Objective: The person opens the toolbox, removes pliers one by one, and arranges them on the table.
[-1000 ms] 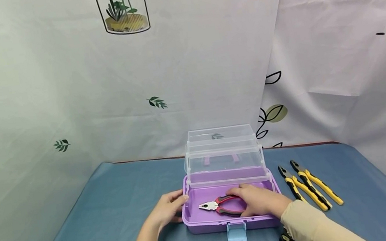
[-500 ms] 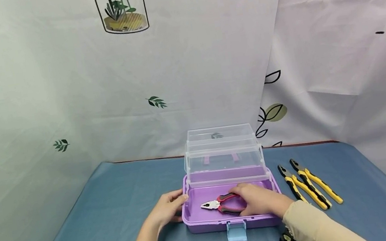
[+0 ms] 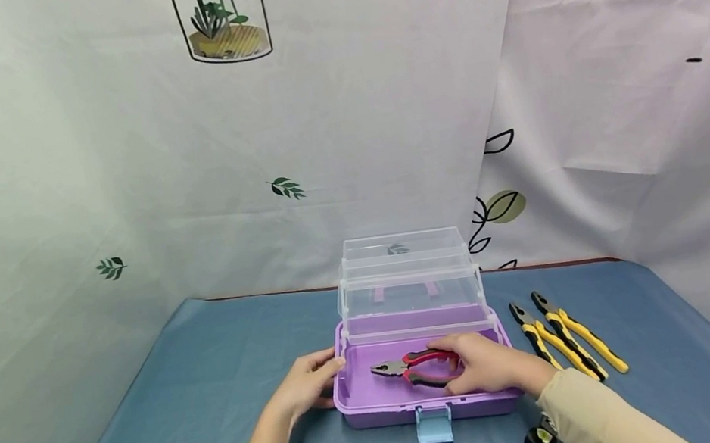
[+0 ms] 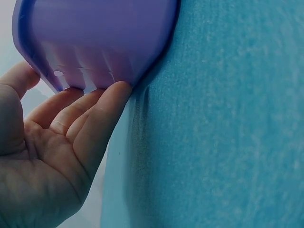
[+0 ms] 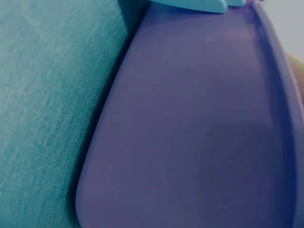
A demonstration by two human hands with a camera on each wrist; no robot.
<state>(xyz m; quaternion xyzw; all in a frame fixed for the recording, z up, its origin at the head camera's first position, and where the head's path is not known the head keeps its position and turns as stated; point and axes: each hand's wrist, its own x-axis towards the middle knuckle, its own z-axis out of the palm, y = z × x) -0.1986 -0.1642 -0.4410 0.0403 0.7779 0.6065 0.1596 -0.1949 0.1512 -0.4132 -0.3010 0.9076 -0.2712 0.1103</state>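
Note:
A purple toolbox (image 3: pixel 360 420) with a raised clear lid (image 3: pixel 407 294) stands at the middle of the table. My right hand (image 3: pixel 482 363) reaches into it and grips the red-and-black handles of a pair of pliers (image 3: pixel 389 369), whose nose points left over the box floor. Whether the pliers touch the floor I cannot tell. My left hand (image 3: pixel 304 388) holds the box's left end; in the left wrist view its fingertips (image 4: pixel 116 90) press the outer wall and the thumb is at the rim. The right wrist view shows mainly the front wall (image 5: pixel 180 118), with little of the hand.
Two yellow-and-black pliers, a nearer pair (image 3: pixel 540 335) and a farther pair (image 3: pixel 573 326), lie on the blue cloth (image 3: pixel 241 338) right of the box. A light blue latch (image 3: pixel 434 425) hangs down at the front. A patterned white curtain (image 3: pixel 377 95) stands behind.
The pliers in my right hand have shifted slightly to the right and up, and their nose has tilted a little. My left hand has stayed at the box's left end.

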